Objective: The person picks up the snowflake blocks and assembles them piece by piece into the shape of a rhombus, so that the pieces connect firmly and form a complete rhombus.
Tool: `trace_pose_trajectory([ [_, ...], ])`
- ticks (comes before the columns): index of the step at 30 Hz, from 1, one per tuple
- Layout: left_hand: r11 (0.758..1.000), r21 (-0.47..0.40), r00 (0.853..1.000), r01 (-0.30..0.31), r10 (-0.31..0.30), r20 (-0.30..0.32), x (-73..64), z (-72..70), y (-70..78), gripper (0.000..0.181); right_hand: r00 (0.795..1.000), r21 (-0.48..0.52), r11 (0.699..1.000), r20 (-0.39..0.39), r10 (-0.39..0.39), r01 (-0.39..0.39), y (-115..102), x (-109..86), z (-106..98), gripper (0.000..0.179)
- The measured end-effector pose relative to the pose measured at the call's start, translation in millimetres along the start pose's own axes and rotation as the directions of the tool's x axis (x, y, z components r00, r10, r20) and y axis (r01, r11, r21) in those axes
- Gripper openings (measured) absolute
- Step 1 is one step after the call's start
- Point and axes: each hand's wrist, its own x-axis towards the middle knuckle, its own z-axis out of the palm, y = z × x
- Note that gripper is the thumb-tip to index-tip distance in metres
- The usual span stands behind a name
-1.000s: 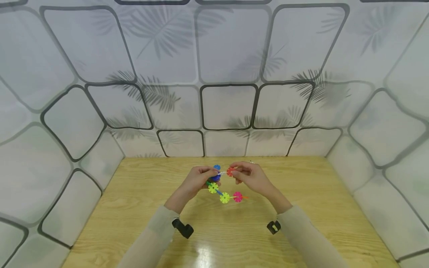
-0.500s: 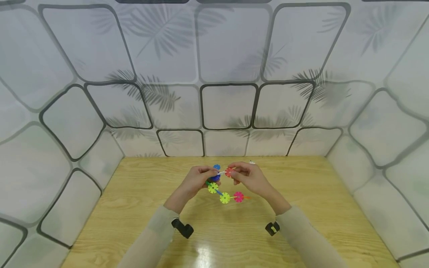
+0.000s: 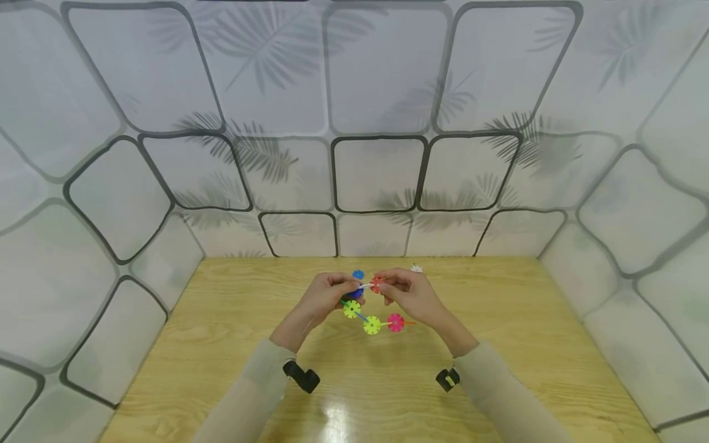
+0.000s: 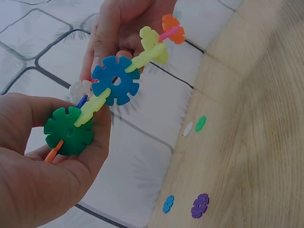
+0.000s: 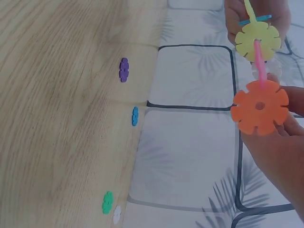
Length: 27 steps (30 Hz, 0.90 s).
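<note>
Thumb and fingers of my left hand (image 3: 324,298) pinch a chain of notched plastic snowflake discs. In the left wrist view, a green disc (image 4: 59,135) lies within that hand, linked through yellow pieces to a blue disc (image 4: 102,85). The loose end carries a pink disc (image 3: 396,327) and an orange disc (image 5: 247,114), hanging below my right hand (image 3: 410,294). A dark blue disc (image 3: 356,293) shows at my left fingertips, with a white disc (image 3: 365,285) jutting right. My right fingers pinch a red disc (image 3: 376,285) against the white one's edge; how deep they interlock is hidden.
Loose discs lie along the table's far edge: purple (image 4: 200,205), blue (image 3: 358,274), green (image 4: 201,123) and white (image 3: 416,269). Patterned panels (image 3: 376,178) enclose the wooden table (image 3: 221,357) at the back and both sides.
My right hand has shifted slightly left, bringing the red disc closer to the white one. The hanging chain end has swung a little right. My left hand stays nearly still.
</note>
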Motion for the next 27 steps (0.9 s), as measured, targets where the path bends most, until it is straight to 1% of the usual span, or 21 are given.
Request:
trace_pose_trajectory([
  [3, 1.0, -0.012, 1.0, 0.001, -0.001, 0.024, -0.9, -0.1, -1.7, 0.023, 1.0, -0.007, 1.0, 0.001, 0.005, -0.005, 0.1, -0.8, 0.0, 0.029],
  [6, 0.999, -0.038, 0.996, 0.02, -0.016, 0.083, -1.2, -0.7, -3.6, 0.023, 1.0, -0.021, 0.999, 0.011, 0.027, -0.027, 0.0, -1.1, -0.7, 0.029],
  [8, 0.998, -0.055, 0.991, 0.031, -0.023, 0.134, -1.2, -1.4, -4.7, 0.022, 0.999, -0.031, 0.999, 0.018, 0.041, -0.04, -0.6, -1.1, -1.5, 0.029],
  [11, 0.996, -0.075, 0.978, 0.049, -0.033, 0.204, -1.1, -2.2, -5.3, 0.018, 0.999, -0.035, 0.999, 0.028, 0.042, -0.041, -2.8, -0.7, -2.7, 0.027],
  [14, 0.995, -0.07, 0.968, 0.067, -0.048, 0.246, -1.2, -1.8, -5.3, 0.018, 0.999, -0.023, 0.999, 0.032, 0.042, -0.041, -4.7, -0.7, -3.9, 0.024],
  [17, 0.995, -0.059, 0.963, 0.08, -0.062, 0.261, -2.0, -0.5, -4.3, 0.025, 0.998, -0.004, 0.999, 0.039, 0.053, -0.053, -3.8, -0.7, -4.4, 0.022],
  [20, 0.996, -0.043, 0.963, 0.081, -0.067, 0.26, -3.0, 1.7, -3.2, 0.029, 0.996, 0.002, 0.997, 0.054, 0.075, -0.075, 0.6, -0.2, -3.3, 0.021],
  [25, 0.999, 0.024, 0.967, 0.044, -0.048, 0.248, -3.9, 4.4, -2.2, 0.028, 0.992, 0.019, 0.995, 0.078, 0.099, -0.1, 1.5, 0.0, -0.6, 0.019],
  [27, 0.999, 0.036, 0.969, 0.032, -0.04, 0.245, -3.9, 5.0, -2.2, 0.027, 0.992, 0.024, 0.995, 0.082, 0.098, -0.1, 0.1, -0.8, -0.4, 0.019],
])
